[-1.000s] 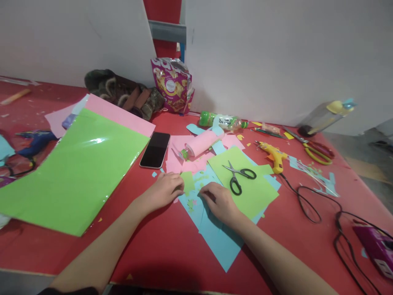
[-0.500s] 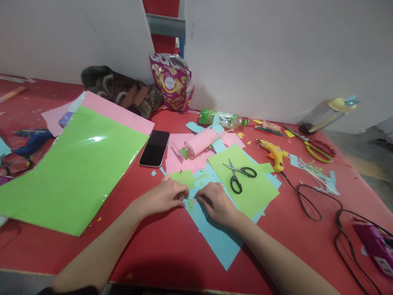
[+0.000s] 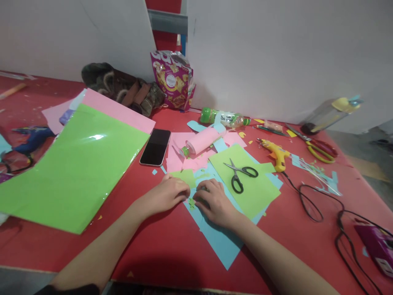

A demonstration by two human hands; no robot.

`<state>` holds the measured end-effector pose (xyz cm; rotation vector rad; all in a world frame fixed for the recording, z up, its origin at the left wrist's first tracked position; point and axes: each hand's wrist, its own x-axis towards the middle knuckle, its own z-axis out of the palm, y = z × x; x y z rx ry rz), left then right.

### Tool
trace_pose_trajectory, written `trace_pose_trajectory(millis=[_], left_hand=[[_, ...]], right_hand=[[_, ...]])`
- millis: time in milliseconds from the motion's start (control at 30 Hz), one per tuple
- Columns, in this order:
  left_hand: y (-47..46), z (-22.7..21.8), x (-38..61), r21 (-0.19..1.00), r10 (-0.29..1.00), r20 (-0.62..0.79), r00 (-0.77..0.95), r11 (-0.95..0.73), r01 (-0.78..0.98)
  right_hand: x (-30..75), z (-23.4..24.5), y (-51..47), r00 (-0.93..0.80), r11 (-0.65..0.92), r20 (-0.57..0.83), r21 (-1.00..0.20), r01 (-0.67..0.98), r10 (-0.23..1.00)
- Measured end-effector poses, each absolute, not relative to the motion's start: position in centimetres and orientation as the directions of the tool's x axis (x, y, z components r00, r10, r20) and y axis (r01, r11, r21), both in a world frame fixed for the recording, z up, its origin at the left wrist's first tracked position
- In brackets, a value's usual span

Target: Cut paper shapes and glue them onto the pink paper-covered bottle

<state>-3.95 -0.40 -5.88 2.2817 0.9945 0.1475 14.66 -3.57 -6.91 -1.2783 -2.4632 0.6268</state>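
Note:
My left hand point(image 3: 168, 193) rests on the red table with its fingers curled and pinched at the edge of a small green paper piece point(image 3: 185, 178). My right hand point(image 3: 214, 200) lies beside it on the blue paper sheet point(image 3: 223, 243), fingers bent down onto small green scraps point(image 3: 192, 203); what they pinch is too small to make out. The two hands almost touch. Black-handled scissors point(image 3: 238, 175) lie shut on a green sheet point(image 3: 248, 189) just right of my right hand.
A large green sheet point(image 3: 70, 168) over pink paper covers the left. A phone point(image 3: 155, 146), a pink-wrapped bottle point(image 3: 200, 141), a green bottle point(image 3: 223, 118), a snack bag point(image 3: 172, 80), a yellow glue gun point(image 3: 276, 153) with black cord point(image 3: 310, 205), and red-yellow scissors point(image 3: 316, 146) lie around.
My two hands have drawn closer together over the green scraps. The small green piece shifted slightly up and left under my left fingers.

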Motion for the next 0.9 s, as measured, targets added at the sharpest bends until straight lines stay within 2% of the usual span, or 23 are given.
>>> trace_pose_trajectory(millis=[267, 467, 900], left_hand=[[-0.4, -5.7, -3.9, 0.581, 0.720, -0.131, 0.681, -0.501, 0.641], [-0.5, -5.5, -3.7, 0.576, 0.723, -0.145, 0.675, -0.493, 0.652], [-0.8, -5.5, -3.7, 0.559, 0.692, -0.194, 0.695, -0.504, 0.658]], right_hand=[[14.3, -7.0, -3.6, -0.509, 0.466, 0.082, -0.545, 0.697, 0.857], [14.5, -7.5, -3.3, -0.463, 0.433, 0.129, -0.630, 0.645, 0.877], [15.8, -7.2, -2.4, -0.300, 0.325, 0.155, -0.655, 0.682, 0.941]])
